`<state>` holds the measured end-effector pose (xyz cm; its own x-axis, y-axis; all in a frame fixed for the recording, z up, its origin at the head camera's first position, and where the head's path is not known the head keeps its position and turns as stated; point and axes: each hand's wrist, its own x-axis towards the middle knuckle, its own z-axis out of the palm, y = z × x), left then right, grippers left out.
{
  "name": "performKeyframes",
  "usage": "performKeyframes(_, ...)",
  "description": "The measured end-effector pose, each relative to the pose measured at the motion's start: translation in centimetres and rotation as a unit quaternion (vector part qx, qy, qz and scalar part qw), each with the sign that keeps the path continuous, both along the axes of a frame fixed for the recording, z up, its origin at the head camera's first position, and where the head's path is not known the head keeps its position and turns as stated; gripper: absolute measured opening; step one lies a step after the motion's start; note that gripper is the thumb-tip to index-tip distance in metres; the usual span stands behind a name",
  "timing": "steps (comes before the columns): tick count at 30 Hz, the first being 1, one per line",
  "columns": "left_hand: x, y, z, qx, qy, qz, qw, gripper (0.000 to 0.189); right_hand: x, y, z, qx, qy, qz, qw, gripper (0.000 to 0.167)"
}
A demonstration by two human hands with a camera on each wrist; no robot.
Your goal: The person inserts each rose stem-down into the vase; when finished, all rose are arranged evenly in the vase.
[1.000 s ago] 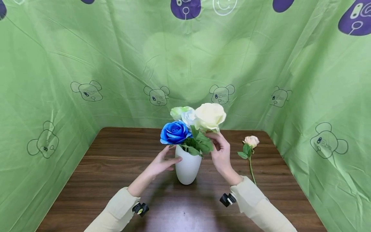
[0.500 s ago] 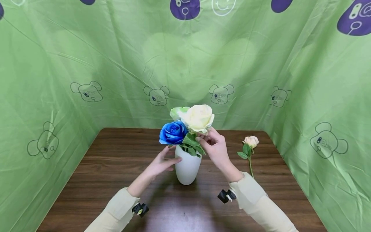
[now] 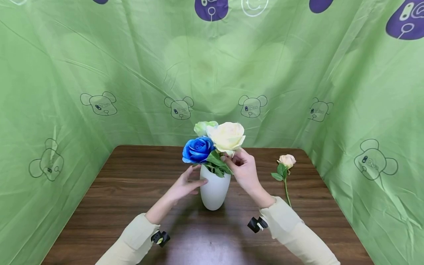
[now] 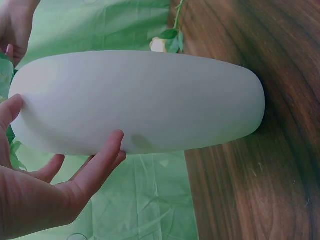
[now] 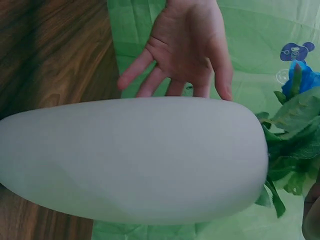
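Observation:
A white vase [image 3: 214,193] stands upright at the middle of the table, with artificial flowers in its mouth. My left hand [image 3: 184,184] rests against its left side, thumb and fingers spread and fairly straight; the left wrist view has the fingertips [image 4: 119,135] on the vase wall. Above the rim my right hand [image 3: 244,170] pinches the stem of a cream rose [image 3: 227,136] just under the bloom. A blue rose [image 3: 198,149] leans to the left, and a pale green rose [image 3: 202,127] shows behind. Green leaves [image 5: 292,145] crowd the opening, and the lower stems are hidden inside.
To the right on the wooden table [image 3: 132,184] lies a pale pink rose [image 3: 286,161] with leaves and a stem partly covered by the right sleeve. Green printed cloth [image 3: 149,73] encloses the back and both sides.
My right hand has moved left and slightly down with the cream rose, bringing the bloom over the vase beside the blue rose. The left hand and vase have stayed in place.

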<state>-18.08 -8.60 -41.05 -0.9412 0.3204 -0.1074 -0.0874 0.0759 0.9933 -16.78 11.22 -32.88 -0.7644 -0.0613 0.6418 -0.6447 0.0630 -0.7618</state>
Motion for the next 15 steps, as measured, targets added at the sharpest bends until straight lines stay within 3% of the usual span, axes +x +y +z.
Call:
performKeyframes(8, 1.1, 0.2, 2.3, -0.016, 0.003, -0.012, 0.9998, 0.063, 0.2, -0.9, 0.1, -0.019, -0.027, -0.03, 0.999, 0.01)
performKeyframes(15, 1.2, 0.1, 2.7, -0.024, 0.002, -0.014, 0.9996, 0.06, 0.1, -0.9, -0.8, 0.044, -0.029, -0.047, 0.9975, 0.008)
